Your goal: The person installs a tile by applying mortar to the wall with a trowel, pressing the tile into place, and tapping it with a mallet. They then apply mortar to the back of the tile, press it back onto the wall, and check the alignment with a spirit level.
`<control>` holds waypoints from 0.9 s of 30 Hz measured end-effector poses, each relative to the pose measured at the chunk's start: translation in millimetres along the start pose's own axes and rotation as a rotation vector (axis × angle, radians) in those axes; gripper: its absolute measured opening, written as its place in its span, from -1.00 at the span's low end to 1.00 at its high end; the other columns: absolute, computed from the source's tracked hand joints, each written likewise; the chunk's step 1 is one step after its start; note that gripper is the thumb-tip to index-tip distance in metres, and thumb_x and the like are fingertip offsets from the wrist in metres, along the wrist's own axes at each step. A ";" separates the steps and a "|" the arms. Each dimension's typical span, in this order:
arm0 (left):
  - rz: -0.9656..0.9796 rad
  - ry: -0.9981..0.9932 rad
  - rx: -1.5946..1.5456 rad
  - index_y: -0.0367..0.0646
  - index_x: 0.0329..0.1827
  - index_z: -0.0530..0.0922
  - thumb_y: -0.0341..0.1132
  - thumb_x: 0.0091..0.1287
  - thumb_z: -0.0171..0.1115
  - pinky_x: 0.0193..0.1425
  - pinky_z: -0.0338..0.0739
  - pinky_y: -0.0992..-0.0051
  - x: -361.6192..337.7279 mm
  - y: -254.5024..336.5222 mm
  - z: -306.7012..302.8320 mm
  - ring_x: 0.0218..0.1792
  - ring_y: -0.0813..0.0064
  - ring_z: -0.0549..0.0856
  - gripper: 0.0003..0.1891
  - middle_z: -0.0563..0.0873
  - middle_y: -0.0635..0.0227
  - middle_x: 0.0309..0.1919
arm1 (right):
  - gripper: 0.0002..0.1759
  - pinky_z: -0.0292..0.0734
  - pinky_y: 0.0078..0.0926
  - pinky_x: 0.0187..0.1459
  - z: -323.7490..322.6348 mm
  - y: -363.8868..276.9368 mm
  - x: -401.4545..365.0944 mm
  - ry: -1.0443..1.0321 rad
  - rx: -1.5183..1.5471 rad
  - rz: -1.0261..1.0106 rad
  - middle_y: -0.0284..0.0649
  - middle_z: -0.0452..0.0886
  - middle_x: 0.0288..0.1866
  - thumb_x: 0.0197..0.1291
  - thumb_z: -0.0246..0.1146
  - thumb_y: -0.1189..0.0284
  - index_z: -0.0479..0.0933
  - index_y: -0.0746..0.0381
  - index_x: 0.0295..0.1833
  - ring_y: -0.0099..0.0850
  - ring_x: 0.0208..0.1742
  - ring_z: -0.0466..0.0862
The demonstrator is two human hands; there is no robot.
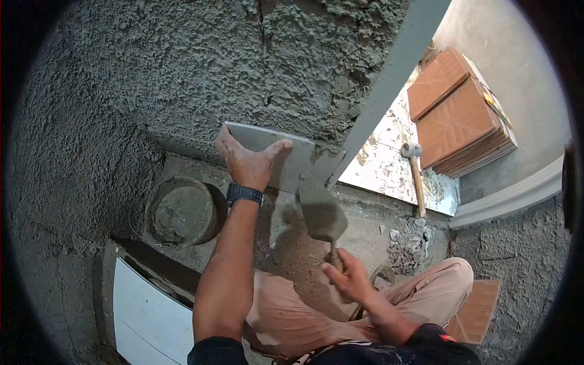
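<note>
A pale tile stands upright against the foot of the rough mortar wall. My left hand, with a black watch on the wrist, grips its top and left edges, thumb and fingers spread across its face. In my right hand is the handle of a trowel, whose mortar-smeared blade points up toward the tile's lower right corner. A round bucket holding grey mortar sits on the floor left of my left wrist.
Brown tiles are stacked beyond the door frame. A hammer lies on the white floor there. A white panel is at lower left, another brown tile at lower right. Rubble lies near my knee.
</note>
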State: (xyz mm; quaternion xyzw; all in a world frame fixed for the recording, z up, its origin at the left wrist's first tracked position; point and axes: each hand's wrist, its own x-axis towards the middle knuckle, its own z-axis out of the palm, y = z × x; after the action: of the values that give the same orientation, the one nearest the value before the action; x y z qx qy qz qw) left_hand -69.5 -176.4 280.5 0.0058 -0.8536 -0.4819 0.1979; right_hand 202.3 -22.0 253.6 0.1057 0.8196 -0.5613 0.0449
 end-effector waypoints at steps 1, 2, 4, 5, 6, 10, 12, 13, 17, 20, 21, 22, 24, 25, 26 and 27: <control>0.000 -0.005 0.003 -0.50 0.53 0.04 0.21 -0.31 0.76 0.48 0.33 0.08 -0.9 0.6 -0.5 0.43 -0.08 0.31 0.47 0.22 -0.19 0.42 | -0.59 0.52 -0.14 -0.25 -22.2 -11.9 0.3 -0.060 -0.214 0.005 0.06 0.60 -0.33 0.34 0.29 0.16 0.48 0.31 0.00 -0.02 -0.36 0.62; -0.005 -0.007 -0.001 -0.50 0.53 0.04 0.21 -0.31 0.76 0.48 0.33 0.08 -1.5 -0.4 -0.3 0.43 -0.08 0.31 0.47 0.22 -0.19 0.42 | -0.59 0.52 -0.14 -0.25 -39.2 -18.1 3.2 -0.060 -0.219 0.009 0.06 0.60 -0.33 0.34 0.29 0.16 0.48 0.31 0.00 -0.02 -0.36 0.62; -0.026 -0.006 0.013 -0.49 0.53 0.04 0.22 -0.31 0.75 0.48 0.33 0.07 -0.9 -0.1 0.5 0.43 -0.09 0.30 0.46 0.23 -0.19 0.41 | -0.58 0.50 -0.12 -0.24 -68.7 -27.9 12.8 -0.094 -0.673 -0.028 0.13 0.60 -0.33 0.33 0.28 0.14 0.50 0.29 0.01 0.05 -0.33 0.60; -0.024 -0.006 0.002 -0.49 0.53 0.04 0.22 -0.31 0.75 0.48 0.33 0.07 -0.6 1.1 0.6 0.43 -0.09 0.30 0.46 0.23 -0.19 0.41 | -0.58 0.50 -0.12 -0.24 -79.6 -27.1 20.1 -0.086 -0.680 -0.029 0.13 0.60 -0.33 0.33 0.28 0.14 0.50 0.29 0.01 0.05 -0.33 0.60; -0.019 -0.014 0.011 -0.50 0.53 0.04 0.22 -0.30 0.74 0.49 0.32 0.07 -1.3 1.5 -0.5 0.44 -0.10 0.30 0.46 0.23 -0.19 0.42 | -0.58 0.50 -0.11 -0.23 -88.4 -24.0 28.8 -0.125 -0.566 -0.003 0.10 0.60 -0.34 0.32 0.29 0.14 0.50 0.30 -0.03 0.03 -0.34 0.60; -0.023 -0.019 0.042 -0.51 0.54 0.02 0.25 -0.29 0.73 0.52 0.28 0.06 -1.4 0.0 -0.1 0.46 -0.12 0.27 0.47 0.23 -0.21 0.43 | -0.57 0.47 -0.13 -0.27 -107.9 -41.7 57.7 -0.198 -0.411 0.075 0.01 0.54 -0.47 0.28 0.32 0.14 0.49 0.35 -0.24 -0.14 -0.42 0.57; -0.007 -0.019 0.038 -0.51 0.53 0.02 0.25 -0.30 0.73 0.53 0.27 0.06 -2.0 0.1 -1.7 0.46 -0.13 0.26 0.48 0.23 -0.21 0.43 | -0.56 0.46 -0.23 -0.30 -117.5 -47.7 64.0 -0.196 -0.475 0.065 -0.06 0.48 -0.56 0.26 0.33 0.14 0.50 0.37 -0.30 -0.27 -0.44 0.56; 0.005 -0.014 0.032 -0.51 0.53 0.02 0.25 -0.31 0.73 0.54 0.26 0.06 -1.1 0.4 -1.8 0.47 -0.14 0.25 0.48 0.23 -0.22 0.44 | -0.56 0.46 -0.23 -0.30 -122.4 -55.5 65.6 -0.193 -0.475 0.063 -0.06 0.48 -0.56 0.26 0.33 0.14 0.50 0.37 -0.30 -0.27 -0.44 0.56; -0.004 -0.003 0.015 -0.51 0.53 0.04 0.25 -0.31 0.73 0.53 0.26 0.06 -1.5 0.2 -0.4 0.47 -0.13 0.25 0.47 0.24 -0.22 0.43 | -0.57 0.43 -0.27 -0.35 -142.6 -100.0 64.9 -0.248 -0.396 0.129 -0.17 0.48 -0.55 0.28 0.32 0.14 0.52 0.35 -0.26 -0.32 -0.48 0.52; -0.018 -0.004 0.034 -0.51 0.53 0.05 0.25 -0.31 0.73 0.53 0.26 0.07 -2.0 2.1 -0.8 0.47 -0.13 0.27 0.47 0.24 -0.22 0.43 | -0.63 0.51 -0.19 -0.26 -159.2 -106.6 70.0 -0.297 -0.525 -0.014 -0.08 0.57 -0.45 0.38 0.22 0.21 0.56 0.36 -0.10 -0.23 -0.36 0.64; -0.007 0.001 0.045 -0.51 0.53 0.05 0.25 -0.31 0.73 0.53 0.27 0.07 -1.8 0.7 0.2 0.47 -0.13 0.27 0.47 0.24 -0.21 0.44 | -0.63 0.51 -0.19 -0.26 -163.8 -109.8 73.5 -0.301 -0.527 -0.017 -0.08 0.57 -0.45 0.38 0.22 0.21 0.56 0.36 -0.10 -0.23 -0.36 0.64; 0.003 0.006 0.056 -0.51 0.53 0.05 0.24 -0.31 0.73 0.53 0.27 0.08 -1.6 -0.4 0.6 0.47 -0.12 0.27 0.47 0.24 -0.21 0.44 | -0.64 0.51 -0.14 -0.22 -168.0 -113.7 76.7 -0.316 -0.579 -0.062 -0.01 0.59 -0.40 0.39 0.20 0.22 0.56 0.37 -0.08 -0.13 -0.30 0.66; 0.002 0.006 0.045 -0.51 0.53 0.05 0.24 -0.31 0.73 0.53 0.27 0.09 -1.0 -1.1 0.0 0.47 -0.12 0.26 0.47 0.24 -0.21 0.44 | -0.65 0.51 -0.03 -0.12 -170.5 -132.1 78.2 -0.324 -0.675 -0.116 0.17 0.62 -0.25 0.39 0.16 0.25 0.54 0.37 -0.03 0.13 -0.17 0.65; 0.004 0.000 0.030 -0.52 0.52 0.05 0.23 -0.31 0.74 0.53 0.27 0.09 -1.0 -0.9 0.2 0.47 -0.11 0.26 0.46 0.24 -0.21 0.44 | -0.65 0.51 -0.03 -0.12 -171.8 -138.0 80.1 -0.324 -0.671 -0.116 0.17 0.62 -0.25 0.39 0.16 0.25 0.54 0.37 -0.03 0.13 -0.17 0.65; 0.008 -0.003 0.033 -0.52 0.52 0.05 0.23 -0.31 0.74 0.53 0.27 0.09 -1.2 0.3 -0.1 0.47 -0.11 0.26 0.46 0.24 -0.21 0.44 | -0.66 0.52 -0.01 -0.09 -173.9 -142.4 82.8 -0.341 -0.735 -0.154 0.19 0.62 -0.24 0.39 0.15 0.26 0.54 0.36 -0.03 0.13 -0.15 0.65; 0.002 0.002 0.042 -0.52 0.52 0.05 0.21 -0.31 0.74 0.53 0.27 0.10 -2.0 2.0 -0.9 0.47 -0.10 0.26 0.46 0.24 -0.21 0.44 | -0.67 0.52 0.00 -0.07 -175.7 -146.2 84.8 -0.356 -0.799 -0.191 0.20 0.62 -0.23 0.40 0.15 0.27 0.54 0.36 -0.02 0.13 -0.13 0.65</control>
State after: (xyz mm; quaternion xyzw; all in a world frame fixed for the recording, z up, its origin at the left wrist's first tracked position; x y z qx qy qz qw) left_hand -67.0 -175.7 281.8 0.0097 -0.8634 -0.4635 0.1991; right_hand 94.9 100.9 434.7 -0.0943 0.9577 -0.2115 0.1707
